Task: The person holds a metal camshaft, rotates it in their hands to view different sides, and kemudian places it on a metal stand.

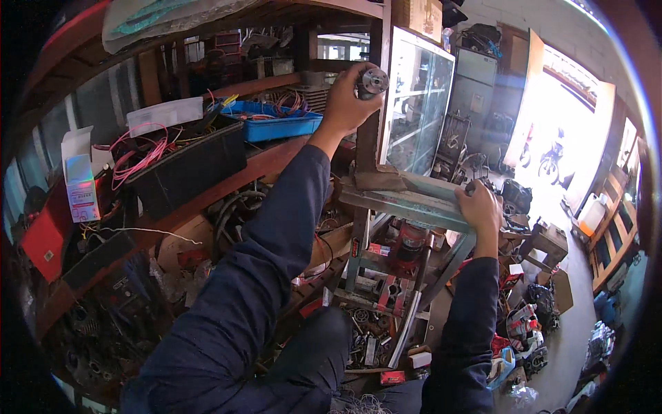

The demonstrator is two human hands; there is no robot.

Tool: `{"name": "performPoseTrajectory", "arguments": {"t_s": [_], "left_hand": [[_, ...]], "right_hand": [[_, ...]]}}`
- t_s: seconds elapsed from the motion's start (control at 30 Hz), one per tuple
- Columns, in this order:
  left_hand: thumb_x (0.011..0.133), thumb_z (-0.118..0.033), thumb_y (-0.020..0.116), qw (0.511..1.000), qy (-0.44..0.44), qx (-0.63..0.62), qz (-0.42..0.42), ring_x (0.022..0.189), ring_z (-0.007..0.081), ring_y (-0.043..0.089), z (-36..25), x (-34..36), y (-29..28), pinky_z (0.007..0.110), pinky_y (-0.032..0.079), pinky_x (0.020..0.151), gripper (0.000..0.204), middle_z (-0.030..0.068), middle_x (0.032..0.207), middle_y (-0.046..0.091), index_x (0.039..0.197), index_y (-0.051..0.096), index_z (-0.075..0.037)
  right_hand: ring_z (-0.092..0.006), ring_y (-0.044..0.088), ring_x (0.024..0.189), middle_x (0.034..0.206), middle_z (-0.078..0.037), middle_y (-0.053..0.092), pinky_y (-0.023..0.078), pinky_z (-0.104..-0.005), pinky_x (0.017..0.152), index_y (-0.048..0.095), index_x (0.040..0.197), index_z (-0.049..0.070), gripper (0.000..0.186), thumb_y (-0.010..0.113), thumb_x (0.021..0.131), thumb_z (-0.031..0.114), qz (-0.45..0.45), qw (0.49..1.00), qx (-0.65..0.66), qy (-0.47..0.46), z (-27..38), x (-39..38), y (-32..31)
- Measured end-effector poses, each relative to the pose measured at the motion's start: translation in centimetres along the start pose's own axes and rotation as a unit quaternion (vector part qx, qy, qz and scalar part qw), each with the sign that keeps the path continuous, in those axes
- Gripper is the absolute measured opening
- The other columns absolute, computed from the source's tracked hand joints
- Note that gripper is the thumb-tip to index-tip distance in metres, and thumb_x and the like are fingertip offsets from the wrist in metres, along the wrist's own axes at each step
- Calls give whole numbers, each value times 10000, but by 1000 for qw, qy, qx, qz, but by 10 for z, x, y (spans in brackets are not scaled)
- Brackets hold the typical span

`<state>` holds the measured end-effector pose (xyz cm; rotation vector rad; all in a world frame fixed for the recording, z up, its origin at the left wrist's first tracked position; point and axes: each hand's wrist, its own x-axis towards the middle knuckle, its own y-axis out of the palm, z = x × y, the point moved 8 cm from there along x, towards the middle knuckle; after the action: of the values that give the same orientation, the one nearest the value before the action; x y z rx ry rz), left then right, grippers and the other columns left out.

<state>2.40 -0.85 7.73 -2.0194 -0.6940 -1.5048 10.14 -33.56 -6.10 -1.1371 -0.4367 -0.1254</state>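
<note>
My left hand (346, 103) is raised at the upper middle, its fingers wrapped round a round metal machine part (374, 81) with holes in its end face. That part is held up beside a dark upright post, and its exact kind is unclear. Lower and to the right, my right hand (480, 208) grips the right end of a worn, green-painted frame (417, 208). A small dark thing shows by its fingertips, too small to name. Beneath the frame's top bar stands a red jack-like body (412, 243).
On the left shelf are a black bin (189, 162) of wires, a blue tray (272, 127) and a white box (81, 181). Metal parts and tools (372, 341) lie low inside the frame. A glass cabinet (417, 103) stands ahead; boxes and parts clutter the right floor. A wooden pallet (616, 224) leans farther right.
</note>
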Motion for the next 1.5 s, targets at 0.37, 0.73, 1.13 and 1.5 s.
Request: {"name": "performPoseTrajectory", "arguments": {"t_s": [0.37, 0.73, 1.13, 1.5], "left_hand": [[789, -117, 767, 999, -19, 22, 20, 1061, 171, 622, 6, -4, 3, 320, 508, 932, 518, 58, 1143, 627, 1270, 574, -111], [775, -127, 788, 999, -26, 24, 12, 1069, 173, 622, 0, -6, 1, 319, 507, 933, 537, 68, 1160, 637, 1269, 581, -94], [709, -132, 781, 999, -25, -8, -19, 998, 247, 653, -1, -6, -1, 366, 511, 886, 480, 101, 1073, 654, 1160, 619, -98], [791, -95, 760, 1000, -15, 11, 9, 1037, 152, 615, 7, -4, 2, 301, 501, 914, 489, 39, 1119, 628, 1244, 575, -88]], "right_hand": [[-324, 579, 1221, 1283, -159, 639, 326, -469, 1124, 601, 1279, 93, 561, 583, 878, 484, 20, 1000, -8, 20, -1, -1, -2], [-329, 594, 1190, 1247, -172, 654, 339, -470, 1107, 600, 1276, 71, 571, 555, 886, 486, 15, 1000, -15, 7, 1, -3, -3], [-321, 578, 1213, 1289, -164, 633, 374, -449, 1073, 592, 1284, 65, 585, 555, 902, 506, 22, 1000, -17, 5, 0, 0, 0], [-304, 581, 1228, 1279, -178, 639, 337, -433, 1111, 568, 1324, 52, 606, 575, 905, 490, 14, 1000, -23, -1, 5, -6, -6]]}}
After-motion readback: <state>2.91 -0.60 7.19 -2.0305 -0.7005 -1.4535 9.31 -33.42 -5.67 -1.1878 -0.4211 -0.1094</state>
